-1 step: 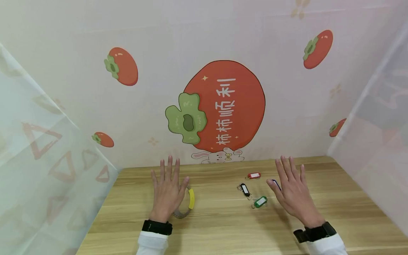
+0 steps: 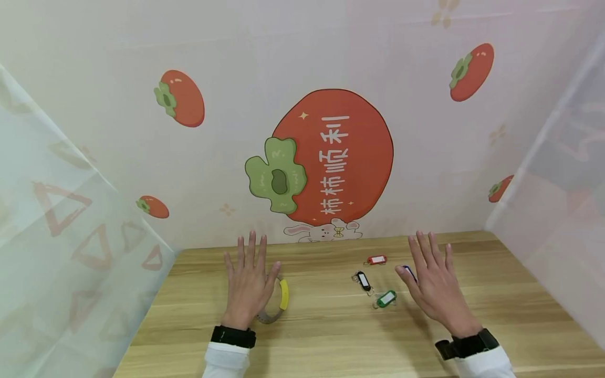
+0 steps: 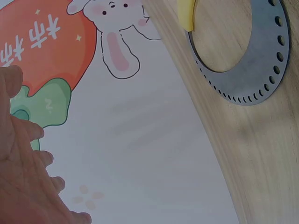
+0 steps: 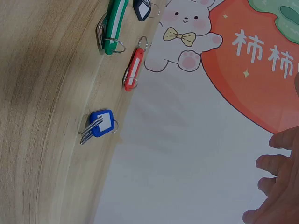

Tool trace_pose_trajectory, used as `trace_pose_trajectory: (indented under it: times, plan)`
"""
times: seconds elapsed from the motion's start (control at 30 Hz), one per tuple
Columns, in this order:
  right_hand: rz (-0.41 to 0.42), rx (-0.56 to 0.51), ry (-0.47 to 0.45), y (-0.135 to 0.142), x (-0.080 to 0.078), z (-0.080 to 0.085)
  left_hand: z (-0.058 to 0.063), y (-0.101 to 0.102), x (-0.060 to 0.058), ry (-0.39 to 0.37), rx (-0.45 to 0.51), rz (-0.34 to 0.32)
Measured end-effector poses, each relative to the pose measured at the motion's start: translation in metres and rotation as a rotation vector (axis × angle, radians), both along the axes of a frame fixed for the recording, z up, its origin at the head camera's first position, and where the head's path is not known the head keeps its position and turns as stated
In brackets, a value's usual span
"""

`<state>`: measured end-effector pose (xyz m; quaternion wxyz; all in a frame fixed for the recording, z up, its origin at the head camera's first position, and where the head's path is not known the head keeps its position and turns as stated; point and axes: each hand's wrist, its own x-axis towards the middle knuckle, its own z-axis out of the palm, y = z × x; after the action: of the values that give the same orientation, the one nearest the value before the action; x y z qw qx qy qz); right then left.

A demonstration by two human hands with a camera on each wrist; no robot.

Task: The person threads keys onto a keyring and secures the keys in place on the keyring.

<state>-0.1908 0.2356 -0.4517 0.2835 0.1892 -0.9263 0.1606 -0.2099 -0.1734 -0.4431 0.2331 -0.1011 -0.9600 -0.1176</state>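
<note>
My left hand (image 2: 248, 291) is held over the table with its fingers straight and spread, holding nothing. Partly hidden beneath it lies a grey metal ring (image 3: 264, 46) with a yellow grip (image 2: 284, 295) and a row of graded holes along its edge. On the other side, my right hand (image 2: 437, 291) is spread flat in the air, also holding nothing. It partly covers a blue key tag (image 4: 105, 122) with keys. To its left lie a green key tag (image 2: 386, 298), a black key tag (image 2: 363, 281) and a red key tag (image 2: 377, 260), each with a metal ring.
The wooden table (image 2: 326, 336) ends at a white printed backdrop (image 2: 227, 131) with persimmon drawings. Pale sheets hang along the left side (image 2: 61, 262) and the right side (image 2: 562, 210).
</note>
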Motion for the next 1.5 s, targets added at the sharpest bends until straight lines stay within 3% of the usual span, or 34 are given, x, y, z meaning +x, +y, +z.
trace_pose_trajectory:
  times: [0.23, 0.57, 0.8, 1.0, 1.17, 1.4, 1.5]
  plan:
    - [-0.002, 0.003, -0.014, 0.000, 0.000, 0.001, 0.001, -0.002, -0.001, -0.037, -0.002, 0.011]
    - [0.013, 0.000, -0.045, -0.006, -0.003, 0.003, -0.001, -0.006, 0.000, -0.031, 0.051, 0.037]
    - [0.046, -0.061, -0.080, -0.021, -0.005, 0.003, -0.011, 0.010, -0.003, -0.040, 0.227, 0.108]
    - [0.067, -0.100, -0.134, -0.039, -0.010, 0.000, -0.022, 0.023, -0.004, -0.184, 0.277, 0.207]
    - [0.065, -0.110, -0.173, -0.049, -0.011, -0.003, -0.029, 0.028, -0.002, -0.334, 0.261, 0.267]
    - [0.042, -0.124, -0.206, -0.054, -0.014, -0.009, -0.034, 0.025, 0.000, -0.486, 0.193, 0.379]
    - [0.056, -0.111, -0.208, -0.056, -0.016, -0.013, -0.035, 0.023, -0.002, -0.543, 0.174, 0.396]
